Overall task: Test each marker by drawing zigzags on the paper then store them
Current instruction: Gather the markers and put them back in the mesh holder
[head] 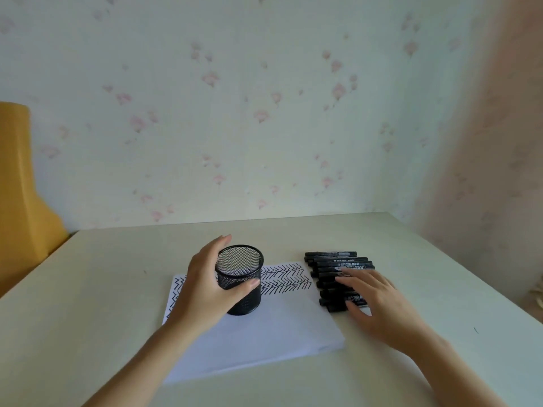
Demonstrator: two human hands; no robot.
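From the head camera, the paper (264,327), a white stack lying on the pale desk (102,289), serves as the landmark. Rows of black zigzags (286,279) cover its far strip, reaching from its left edge to its far right corner; the near part of the sheet is blank.

A black mesh pen cup (240,279) stands upright on the paper, over the middle of the zigzag strip. No marker can be made out inside it. The left hand (205,286) grips the cup from its left side, fingers curled round the far wall and the thumb pressed across the near wall.

Just off the paper's far right corner, a row of black markers (332,264) lies on the desk, side by side and capped, each running left to right. The right hand (379,301) rests on the nearer markers of this row, its fingers fairly straight and spread, fingertips touching the barrels; no marker is closed in its grip.

Beyond the paper the desk meets a wall with pale floral wallpaper (264,113). Far to the paper's left, past the desk's edge, stands a mustard-yellow chair back (20,186).
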